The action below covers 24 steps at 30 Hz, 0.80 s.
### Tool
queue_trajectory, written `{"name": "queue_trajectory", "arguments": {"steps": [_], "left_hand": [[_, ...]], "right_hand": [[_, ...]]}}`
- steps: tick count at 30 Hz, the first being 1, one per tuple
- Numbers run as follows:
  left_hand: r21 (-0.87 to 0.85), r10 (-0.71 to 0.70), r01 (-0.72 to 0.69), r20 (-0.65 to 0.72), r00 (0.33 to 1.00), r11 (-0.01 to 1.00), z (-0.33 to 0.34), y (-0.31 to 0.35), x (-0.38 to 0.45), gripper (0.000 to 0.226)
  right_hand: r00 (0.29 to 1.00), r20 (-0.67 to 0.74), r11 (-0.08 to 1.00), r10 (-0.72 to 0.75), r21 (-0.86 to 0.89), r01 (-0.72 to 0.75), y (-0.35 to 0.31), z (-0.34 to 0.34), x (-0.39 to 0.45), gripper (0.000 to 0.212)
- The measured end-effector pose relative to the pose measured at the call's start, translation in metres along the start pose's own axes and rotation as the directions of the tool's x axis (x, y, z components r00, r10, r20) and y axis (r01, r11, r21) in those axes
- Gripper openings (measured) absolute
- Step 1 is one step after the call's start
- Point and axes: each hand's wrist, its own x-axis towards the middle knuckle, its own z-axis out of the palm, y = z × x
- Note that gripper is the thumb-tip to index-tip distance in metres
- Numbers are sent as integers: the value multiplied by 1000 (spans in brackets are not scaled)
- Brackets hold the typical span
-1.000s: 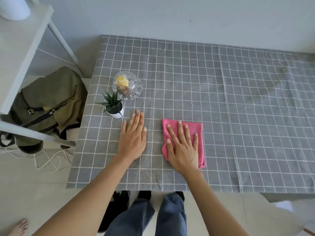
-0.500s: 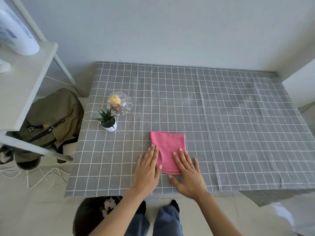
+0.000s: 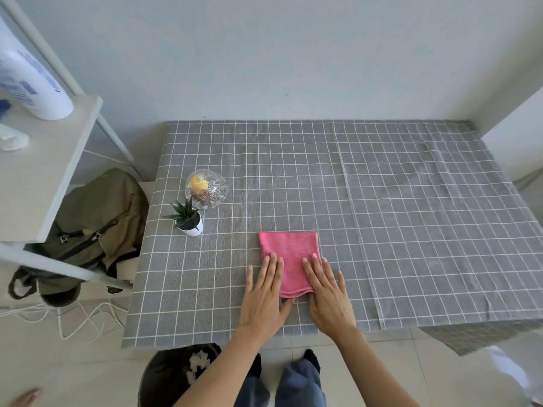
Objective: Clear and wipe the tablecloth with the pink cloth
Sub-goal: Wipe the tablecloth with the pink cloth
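Pink cloth point(image 3: 289, 254) lies folded on the tablecloth point(image 3: 382, 215) near the bench's front edge, long axis 12 to 6. Your left hand point(image 3: 263, 298) and right hand point(image 3: 327, 295) flank it, fingers straight, flat, tips on its near corners. Cloth sits at 12 of both.

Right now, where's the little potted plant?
In the head view, the potted plant stands near the tablecloth's left edge, just in front of the glass bowl.

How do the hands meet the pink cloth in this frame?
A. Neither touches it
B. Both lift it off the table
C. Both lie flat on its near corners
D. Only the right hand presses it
C: the left hand and right hand lie flat, fingers straight, on the pink cloth spread on the tablecloth.
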Motion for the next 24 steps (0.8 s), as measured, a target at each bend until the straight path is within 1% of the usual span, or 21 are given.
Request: {"name": "queue_trajectory", "arguments": {"steps": [5,9,13,17,19,22,24], "left_hand": [[56,-41,41,1,999,998,-5,7,11,81],[92,1,-4,36,999,996,-18,0,13,72],[147,53,-59,39,998,987,-40,-12,16,65],[106,110,-112,25,994,988,-56,-17,15,59],[111,104,-112,71,992,988,-52,-19,11,57],[124,60,-81,164,985,989,-34,-16,6,61],[117,26,-46,170,985,992,-23,-13,4,66]], "right_hand": [[999,-47,1000,7,-10,-8,-4,-11,1,68],[999,-17,997,37,-70,-38,-8,-22,1,68],[998,-21,997,54,-45,-55,-21,-40,4,65],[998,-28,997,60,-36,-61,-31,-58,13,59],[997,12,996,71,-56,-70,-32,-60,14,57],[996,55,993,77,-92,-72,-32,-53,9,61],[994,66,992,81,-106,-74,-32,-48,4,64]]}}
